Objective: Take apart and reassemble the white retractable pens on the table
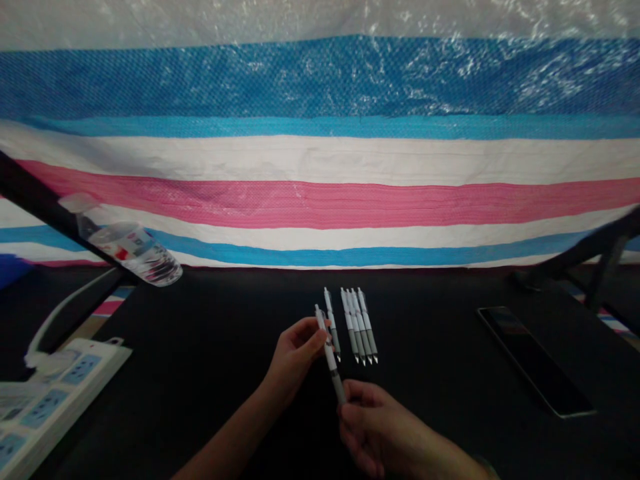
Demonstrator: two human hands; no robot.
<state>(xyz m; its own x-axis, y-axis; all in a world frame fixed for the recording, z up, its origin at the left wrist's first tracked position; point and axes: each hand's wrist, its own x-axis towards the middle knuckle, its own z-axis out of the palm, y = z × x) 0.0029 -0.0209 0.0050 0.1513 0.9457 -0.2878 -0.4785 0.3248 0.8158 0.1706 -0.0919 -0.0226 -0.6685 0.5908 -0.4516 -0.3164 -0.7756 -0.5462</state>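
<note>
A white pen with a grey grip (329,352) is held between my two hands above the black table, tilted with its clicker end pointing away. My left hand (301,347) pinches its upper white barrel near the clip. Lower down, my right hand (367,420) closes on the grey end, and the tip is hidden by the fingers. Just beyond my left fingertips lies a single matching pen (332,323). To its right, several more such pens (359,327) lie side by side in a row, tips toward me.
At the right, a dark smartphone (535,360) lies on the black table (200,373). A white power strip (60,400) with a plugged-in cable occupies the left. A clear plastic bottle (135,250) is at the back left. Striped plastic sheeting (320,200) hangs behind.
</note>
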